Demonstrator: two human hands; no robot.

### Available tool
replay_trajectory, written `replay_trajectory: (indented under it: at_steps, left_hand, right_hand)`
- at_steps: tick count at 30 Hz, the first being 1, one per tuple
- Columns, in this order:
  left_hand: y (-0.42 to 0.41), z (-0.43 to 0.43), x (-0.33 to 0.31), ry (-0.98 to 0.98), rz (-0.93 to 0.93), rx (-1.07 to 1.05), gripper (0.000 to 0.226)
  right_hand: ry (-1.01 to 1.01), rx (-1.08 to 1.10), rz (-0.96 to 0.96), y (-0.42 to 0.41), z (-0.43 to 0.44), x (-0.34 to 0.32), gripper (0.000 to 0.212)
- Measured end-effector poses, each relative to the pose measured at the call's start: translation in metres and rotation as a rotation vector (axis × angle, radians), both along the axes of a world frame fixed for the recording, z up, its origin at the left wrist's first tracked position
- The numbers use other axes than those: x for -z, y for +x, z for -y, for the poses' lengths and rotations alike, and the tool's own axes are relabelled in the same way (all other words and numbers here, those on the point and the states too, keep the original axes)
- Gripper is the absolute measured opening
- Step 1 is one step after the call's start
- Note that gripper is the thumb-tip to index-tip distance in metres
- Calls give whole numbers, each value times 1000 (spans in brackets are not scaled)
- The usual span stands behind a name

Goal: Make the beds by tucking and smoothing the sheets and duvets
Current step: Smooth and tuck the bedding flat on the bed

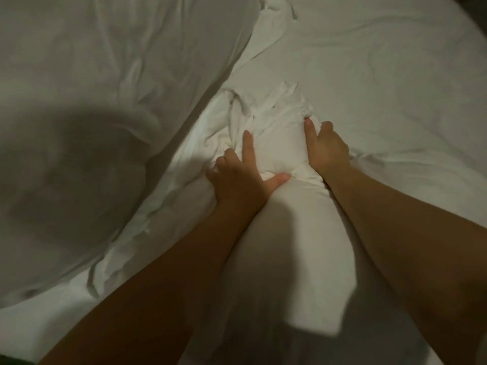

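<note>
Now, left hand [237,180], right hand [328,150], both gripping one bunched duvet [279,146]

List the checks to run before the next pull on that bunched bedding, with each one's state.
1. Left hand holds the bunched fabric: ok, thumb and curled fingers dig in.
2. Right hand holds its far side: ok.
3. Bunch smoothed: not ok, gathered and creased.
4. Sheet on the right flat: not ok, wrinkles show.
5. Duvet on the left spread out: not ok, heaped and rumpled.
6. Edges tucked in: cannot tell, out of view.
</note>
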State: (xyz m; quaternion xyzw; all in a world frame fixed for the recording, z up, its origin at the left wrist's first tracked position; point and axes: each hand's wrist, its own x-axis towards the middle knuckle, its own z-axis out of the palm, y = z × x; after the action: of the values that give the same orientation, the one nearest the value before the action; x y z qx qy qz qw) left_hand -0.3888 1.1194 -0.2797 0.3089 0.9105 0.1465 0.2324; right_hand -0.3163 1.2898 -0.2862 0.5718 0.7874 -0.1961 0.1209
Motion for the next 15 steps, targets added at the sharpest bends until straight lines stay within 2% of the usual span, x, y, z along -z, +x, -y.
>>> replay_trajectory:
  at_steps: [3,5,8,13,15]
  left_hand:
    - [14,1,1,82,-76,-17,108]
    - [16,2,-4,41,-83,-23,109]
    - [7,5,-16,-79,4,14,110]
    - [-12,19,-36,3,136,-74,112]
    - [-15,27,-46,33,165,-97,109]
  right_hand:
    - [9,54,-7,17,3,-8,63]
    - [15,58,-54,18,5,-12,62]
    - [22,62,-155,6,10,-21,61]
    - [3,164,-389,-14,17,-38,47]
    - [-98,217,-467,-25,17,-47,50]
